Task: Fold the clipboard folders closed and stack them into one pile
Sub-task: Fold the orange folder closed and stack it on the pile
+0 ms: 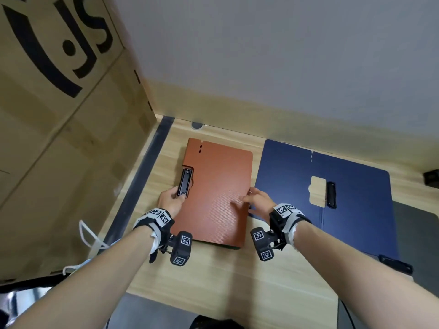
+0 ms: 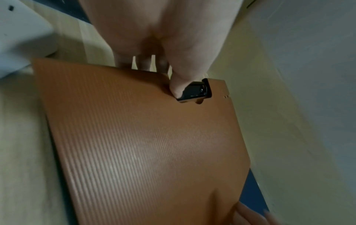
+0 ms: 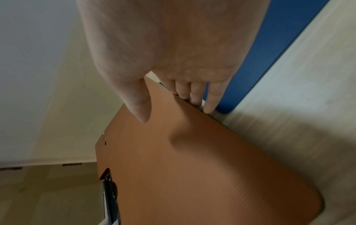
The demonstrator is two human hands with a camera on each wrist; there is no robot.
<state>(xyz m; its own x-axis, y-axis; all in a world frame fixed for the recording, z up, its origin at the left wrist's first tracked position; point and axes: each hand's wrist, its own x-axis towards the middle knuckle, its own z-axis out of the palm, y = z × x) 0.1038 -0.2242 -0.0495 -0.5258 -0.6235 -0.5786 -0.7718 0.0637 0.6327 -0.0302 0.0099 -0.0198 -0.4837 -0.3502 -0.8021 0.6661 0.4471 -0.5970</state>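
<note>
A closed orange-brown folder [image 1: 218, 186] [image 2: 144, 144] [image 3: 202, 175] lies mid-table, its black clip [image 1: 184, 182] [image 2: 194, 91] on its left edge. My left hand [image 1: 174, 197] grips that edge, thumb on top beside the clip and fingers underneath. The right hand [image 1: 250, 198] holds the opposite edge, with its thumb on the cover and its fingers [image 3: 196, 94] curled under. A dark edge shows beneath the folder's near side; whether it is shadow I cannot tell. To the right, a blue folder [image 1: 356, 210] [image 3: 269, 53] lies spread open and flat, with its own black clip [image 1: 331, 194].
A big cardboard box [image 1: 59, 138] stands close on the left, behind a dark strip [image 1: 142, 174] along the wooden table [image 1: 225, 281]. The wall runs along the back. A grey mat [image 1: 415, 233] and a loose black clip [image 1: 395, 264] lie at the right.
</note>
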